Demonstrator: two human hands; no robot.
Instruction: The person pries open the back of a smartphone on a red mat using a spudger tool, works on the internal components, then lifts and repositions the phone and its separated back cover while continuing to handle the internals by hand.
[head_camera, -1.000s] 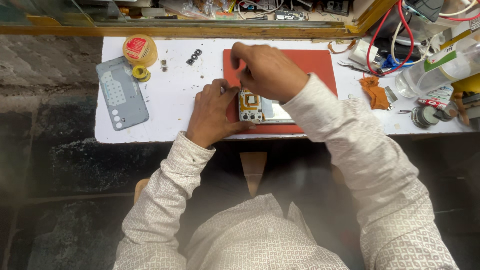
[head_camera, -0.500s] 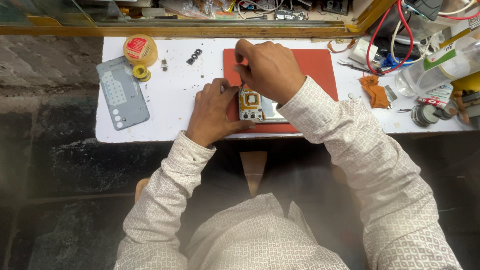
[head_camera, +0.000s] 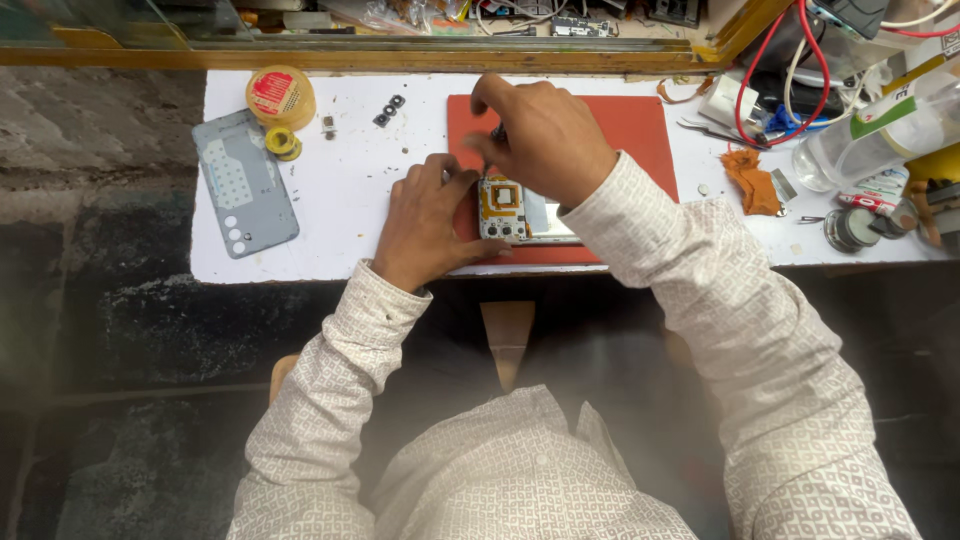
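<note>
We see an opened phone lying on a red mat at the near edge of the white surface, its back cover off and its yellow-framed inner parts showing. It lies between our two hands and under both of them.

The left hand rests flat on the surface just left of the phone, fingers spread, with the thumb pressed along the phone's near edge and the fingertips touching its left side. It steadies the phone rather than closing around it.

The right hand hangs over the far end of the phone, fingers bunched and pinched together on a small dark tool whose tip points down at the phone's top corner. We cannot tell exactly what kind of tool it is, since the fingers hide most of it. The right forearm crosses over the right half of the phone and covers it.

Well to the left lies a grey back cover, and just beyond it a yellow tape roll. A few small dark parts sit between the roll and the mat. To the right of the mat lie an orange scrap, tweezers, a clear bottle and red wires.
</note>
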